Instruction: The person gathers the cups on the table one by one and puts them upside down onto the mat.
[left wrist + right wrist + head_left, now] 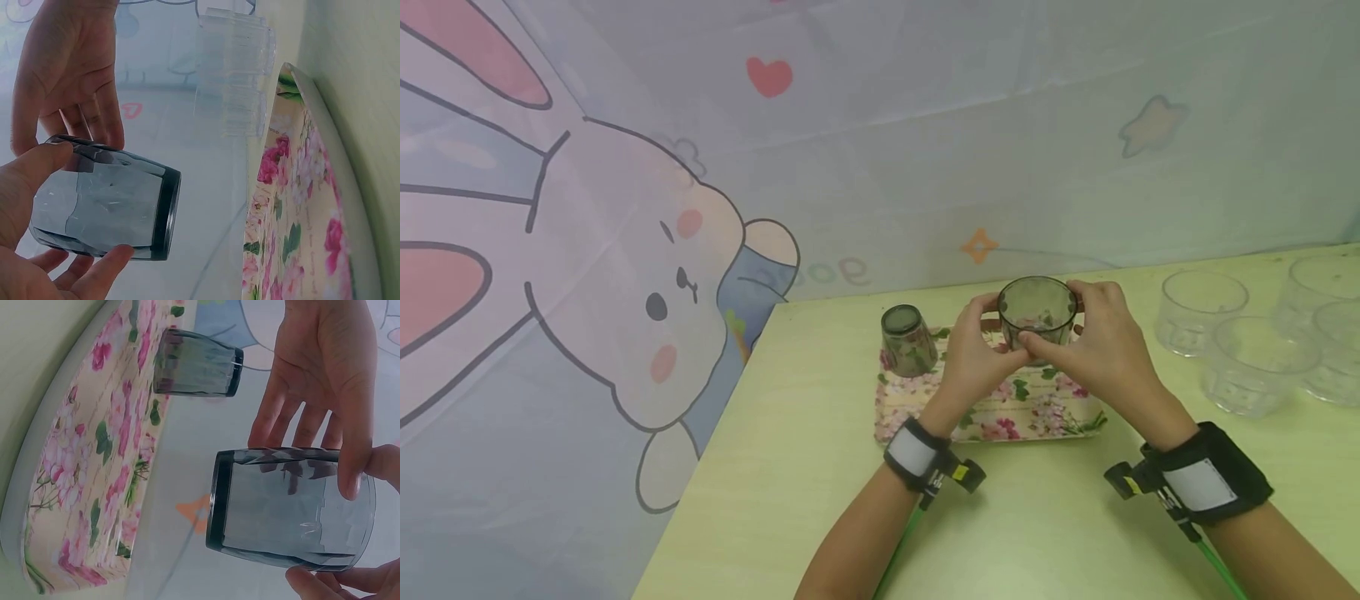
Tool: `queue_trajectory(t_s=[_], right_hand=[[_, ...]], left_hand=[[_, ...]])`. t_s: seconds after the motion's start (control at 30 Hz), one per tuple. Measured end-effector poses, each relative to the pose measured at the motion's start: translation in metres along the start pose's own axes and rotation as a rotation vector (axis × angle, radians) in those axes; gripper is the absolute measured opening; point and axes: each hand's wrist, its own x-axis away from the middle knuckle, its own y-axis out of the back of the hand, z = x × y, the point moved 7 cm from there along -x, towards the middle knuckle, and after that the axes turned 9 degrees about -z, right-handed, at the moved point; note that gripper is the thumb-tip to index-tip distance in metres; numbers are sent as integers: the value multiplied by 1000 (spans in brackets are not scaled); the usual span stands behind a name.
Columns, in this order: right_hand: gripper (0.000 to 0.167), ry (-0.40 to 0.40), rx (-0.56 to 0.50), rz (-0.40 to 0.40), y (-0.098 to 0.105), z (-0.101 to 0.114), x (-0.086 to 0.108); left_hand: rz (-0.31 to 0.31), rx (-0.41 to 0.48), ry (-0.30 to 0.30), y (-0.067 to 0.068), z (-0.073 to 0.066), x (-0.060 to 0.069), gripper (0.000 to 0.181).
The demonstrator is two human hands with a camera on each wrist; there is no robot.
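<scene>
A smoky grey drinking glass [1037, 310] is held upright above the floral tray [985, 429], its thick base toward the tray in the right wrist view. My left hand [973, 354] grips it from the left. From the right, my right hand [1101, 346] holds the same glass, thumb across its near side. Both hands' fingers curl round the wall; in the left wrist view some right-hand fingertips show behind the glass [106, 206]. A second grey glass [910, 343] stands upside down on the tray's left end and also appears in the right wrist view [199, 362].
Several clear glass cups [1258, 371] stand grouped on the table at the right. The pale yellow table [790, 467] meets a cloth backdrop [887, 167] printed with a rabbit along its back and left edges.
</scene>
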Motion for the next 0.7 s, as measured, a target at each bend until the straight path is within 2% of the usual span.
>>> queue_trajectory(t_s=[0.2,0.37,0.57,0.7], right_hand=[[89,24,-16,-30,1,4,1],[87,53,-107,-65,2,8,1],[80,114,-274,-106,5,15,2],[74,167,-310,-139,9,17,3]], left_hand=[[-30,16,-40,3,-5,2,68],[-55,52,-64,6,-9,2,68],[-101,171,-35,12,-9,0,67],[-133,243,-16,15,-8,-2,68]])
